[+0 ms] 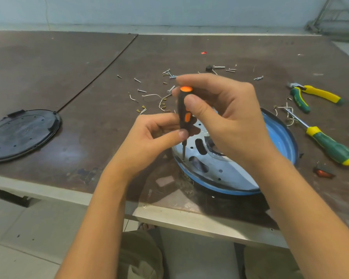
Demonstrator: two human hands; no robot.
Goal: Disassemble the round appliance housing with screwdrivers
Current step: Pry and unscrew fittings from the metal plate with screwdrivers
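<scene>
Pliers [320,93] far rt; loose screws [168,73] + wire bits [151,95] scattered ctr.

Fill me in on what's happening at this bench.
A person is unscrewing a round blue housing on the table. The right hand grips the top of a black-and-orange screwdriver, and the left hand pinches its lower handle. The tip sits on the metal plate near the housing's left rim. A black cover lies apart to the left, loose screws are scattered behind, and a green screwdriver and pliers lie unused on the right.
</scene>
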